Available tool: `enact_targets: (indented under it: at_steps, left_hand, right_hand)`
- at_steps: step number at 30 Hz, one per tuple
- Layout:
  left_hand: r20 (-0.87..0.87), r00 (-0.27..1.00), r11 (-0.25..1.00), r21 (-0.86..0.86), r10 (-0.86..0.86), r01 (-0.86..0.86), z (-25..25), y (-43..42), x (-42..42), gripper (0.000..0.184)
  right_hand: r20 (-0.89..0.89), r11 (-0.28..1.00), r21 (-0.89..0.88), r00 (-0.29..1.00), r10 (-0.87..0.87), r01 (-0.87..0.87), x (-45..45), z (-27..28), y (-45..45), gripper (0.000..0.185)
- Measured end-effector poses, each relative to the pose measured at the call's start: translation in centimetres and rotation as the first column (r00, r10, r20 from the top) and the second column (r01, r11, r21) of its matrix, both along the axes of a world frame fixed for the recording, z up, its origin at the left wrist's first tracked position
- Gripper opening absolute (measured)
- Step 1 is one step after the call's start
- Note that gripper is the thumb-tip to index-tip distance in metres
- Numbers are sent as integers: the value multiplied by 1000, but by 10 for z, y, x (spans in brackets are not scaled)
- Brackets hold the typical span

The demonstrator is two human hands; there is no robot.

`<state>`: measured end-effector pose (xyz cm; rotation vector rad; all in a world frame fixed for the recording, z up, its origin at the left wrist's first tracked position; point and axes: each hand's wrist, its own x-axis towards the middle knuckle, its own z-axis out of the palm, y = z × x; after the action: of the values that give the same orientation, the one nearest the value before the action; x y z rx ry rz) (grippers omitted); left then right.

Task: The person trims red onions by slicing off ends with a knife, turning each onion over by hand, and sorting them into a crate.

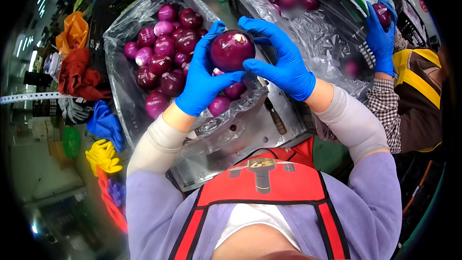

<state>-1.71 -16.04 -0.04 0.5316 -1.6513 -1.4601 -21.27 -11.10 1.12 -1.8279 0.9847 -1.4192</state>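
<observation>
A large peeled red onion [232,50] is held up over the front edge of a plastic-lined crate. My left hand [202,75], in a blue glove, cups it from the left with the fingers wrapped round its side. On the right, my right hand [284,63], also gloved in blue, is curved with thumb and fingers apart; its thumb tip is at the onion's right edge. Beneath and left of the hands, several peeled red onions [164,46] lie in the lined crate [115,63]. A dark-handled knife [277,118] rests on the metal surface [226,147].
A second lined crate [322,43] with several onions stands at the right. Beyond it, a co-worker's gloved hand [381,38] holds an onion. Blue gloves [105,124], yellow gloves [103,156] and red cloth [79,75] hang along the left.
</observation>
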Motion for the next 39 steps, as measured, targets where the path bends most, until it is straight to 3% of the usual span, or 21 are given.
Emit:
enact_targets:
  at_steps: [1, 4, 8, 13, 17, 19, 20, 22, 23, 26, 27, 29, 30, 32, 33, 34, 37, 38, 39]
  left_hand:
    - [19, 1000, 997, -74, 21, -19, -2, -1, 0, 96]
    - [11, 1000, 992, -127, 8, -7, -1, 1, -2, 97]
    - [40, 999, 988, -156, 16, -10, 1, 3, 0, 97]
    - [82, 996, 979, -205, 21, -4, -3, 4, -1, 96]
    - [104, 994, 977, -213, 39, -16, -4, 5, -2, 95]
    - [116, 992, 969, -246, 52, -22, -4, 6, -3, 94]
    - [125, 990, 960, -277, 66, -29, -5, 7, -3, 94]
    - [149, 983, 941, -336, 103, -48, -6, 5, -2, 93]
    - [171, 975, 916, -395, 144, -66, -6, 4, -2, 92]
    - [153, 971, 883, -459, 185, -97, -3, 5, -2, 91]
    - [152, 971, 883, -459, 184, -95, -3, 5, -1, 91]
    - [191, 952, 828, -552, 240, -98, -2, 3, 1, 90]
    - [191, 952, 828, -552, 239, -97, -1, 3, 2, 90]
    - [243, 900, 673, -736, 362, -72, 1, 2, 3, 90]
    - [267, 879, 645, -762, 394, -58, 0, 1, 4, 92]
    - [267, 880, 645, -762, 392, -56, -4, 0, 4, 92]
    - [154, 951, 817, -560, 269, -141, -6, 2, 0, 100]
    - [107, 969, 879, -451, 224, -154, 0, 7, -5, 103]
    - [158, 950, 871, -461, 271, -171, 2, 6, -4, 106]
  right_hand:
    - [35, 991, -122, 998, -50, 54, 3, 2, -1, 51]
    - [-80, 956, -271, 987, -136, 110, 1, 0, -3, 38]
    - [-77, 944, -315, 989, -127, 97, -5, 0, -10, 29]
    - [-165, 884, -444, 957, -239, 145, -7, -2, -12, 19]
    - [-129, 889, -430, 964, -234, 158, -7, -4, -11, 15]
    - [-88, 959, -166, 966, -245, 228, -7, -5, -7, 12]
    - [-88, 959, -167, 965, -247, 231, -9, -8, -9, 12]
    - [-1, 949, -144, 959, -282, 279, -13, -14, -16, 18]
    - [115, 968, -55, 965, -238, 245, -14, -13, -15, 31]
    - [151, 976, -36, 967, -207, 215, -15, -6, -12, 46]
    - [150, 976, -36, 966, -208, 216, -14, -3, -9, 46]
    - [139, 981, 190, 990, 18, -45, -8, 2, -3, 66]
    - [139, 981, 190, 990, 17, -44, -5, -1, -1, 66]
    - [-69, 992, -15, 989, 127, -129, 3, -11, 0, 84]
    - [-70, 989, 42, 988, 141, -138, 6, -13, 1, 94]
    - [-70, 990, 42, 988, 139, -136, 7, -13, 1, 94]
    - [40, 989, 45, 990, 139, -140, 8, -8, 1, 91]
    - [240, 955, 206, 958, 160, -211, 5, 1, 2, 89]
    - [429, 889, 346, 893, 134, -299, 1, 6, 5, 87]
